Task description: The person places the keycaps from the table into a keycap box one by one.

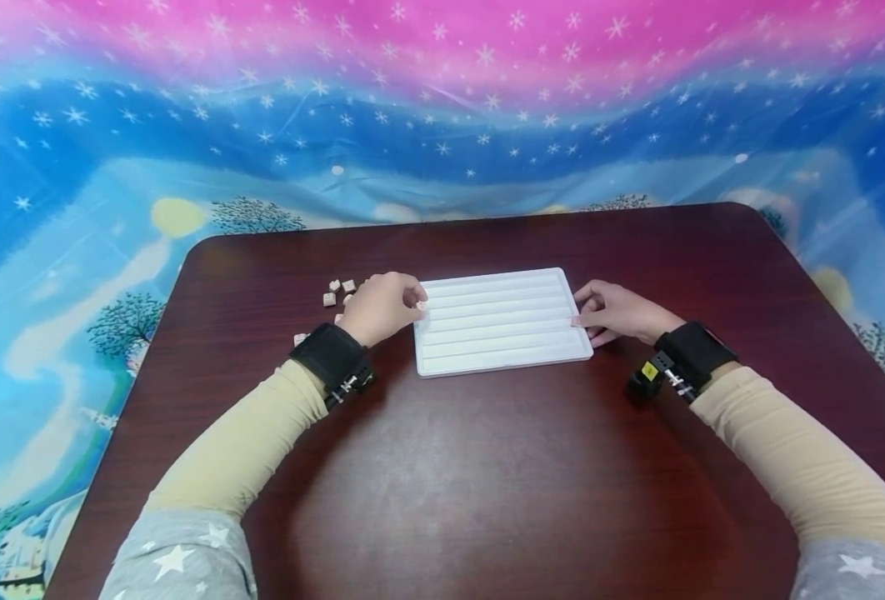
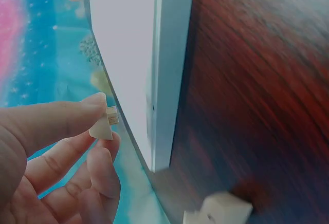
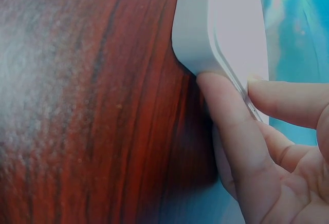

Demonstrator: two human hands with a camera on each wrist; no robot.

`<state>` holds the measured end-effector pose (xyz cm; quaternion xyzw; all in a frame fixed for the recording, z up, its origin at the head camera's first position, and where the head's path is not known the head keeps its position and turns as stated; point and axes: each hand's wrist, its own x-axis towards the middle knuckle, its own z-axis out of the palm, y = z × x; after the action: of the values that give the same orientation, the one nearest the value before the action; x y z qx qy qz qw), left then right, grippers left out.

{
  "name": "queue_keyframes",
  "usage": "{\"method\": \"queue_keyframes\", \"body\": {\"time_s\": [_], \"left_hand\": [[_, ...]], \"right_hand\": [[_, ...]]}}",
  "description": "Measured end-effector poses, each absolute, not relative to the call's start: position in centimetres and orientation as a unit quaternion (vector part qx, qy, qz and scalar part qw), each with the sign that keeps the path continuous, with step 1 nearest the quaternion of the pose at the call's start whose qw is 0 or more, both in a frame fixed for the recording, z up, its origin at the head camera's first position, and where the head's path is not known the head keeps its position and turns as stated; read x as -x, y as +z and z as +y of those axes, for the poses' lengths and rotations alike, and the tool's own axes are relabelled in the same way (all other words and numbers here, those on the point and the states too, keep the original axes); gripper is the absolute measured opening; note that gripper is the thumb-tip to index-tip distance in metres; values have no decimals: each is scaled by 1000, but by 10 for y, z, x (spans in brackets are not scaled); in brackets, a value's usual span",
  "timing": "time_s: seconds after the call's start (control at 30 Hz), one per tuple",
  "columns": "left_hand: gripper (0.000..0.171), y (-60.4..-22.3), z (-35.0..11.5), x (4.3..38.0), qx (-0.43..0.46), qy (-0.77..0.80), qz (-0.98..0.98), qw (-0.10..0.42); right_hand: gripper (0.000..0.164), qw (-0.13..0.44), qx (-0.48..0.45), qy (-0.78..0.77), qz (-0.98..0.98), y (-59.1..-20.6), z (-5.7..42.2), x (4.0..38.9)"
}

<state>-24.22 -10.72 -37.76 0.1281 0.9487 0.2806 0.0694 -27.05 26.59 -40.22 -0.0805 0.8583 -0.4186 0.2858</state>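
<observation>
A small pale wooden block (image 2: 103,126) with a narrower stub on one face is pinched between the thumb and fingertips of my left hand (image 1: 382,308). That hand is at the left end of a white ridged tray (image 1: 498,322), the block overlapping the tray's rim in the head view. At the opposite end my right hand (image 1: 622,312) grips the tray, its thumb (image 3: 280,100) over the rim and its other fingers along the outer wall. Long parallel grooves run across the tray from end to end.
Several loose wooden blocks (image 1: 329,299) lie on the dark red-brown table (image 1: 442,467) left of the tray, some partly hidden by my left hand. One block (image 2: 226,209) shows close to the tray's corner in the left wrist view. A patterned cloth (image 1: 427,108) hangs behind the table.
</observation>
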Motion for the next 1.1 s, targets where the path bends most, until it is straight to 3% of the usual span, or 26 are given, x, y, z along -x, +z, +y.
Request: {"method": "queue_keyframes", "body": {"time_s": [0.6,1.1], "left_hand": [[20,-369,-62,256,-157,273,947,67],[23,-378,-26,257,-178,264,945,78]], "right_hand": [[50,271,90,-411,866,-390,268,275],[47,283,96,-424,855,-404,266,267]]}}
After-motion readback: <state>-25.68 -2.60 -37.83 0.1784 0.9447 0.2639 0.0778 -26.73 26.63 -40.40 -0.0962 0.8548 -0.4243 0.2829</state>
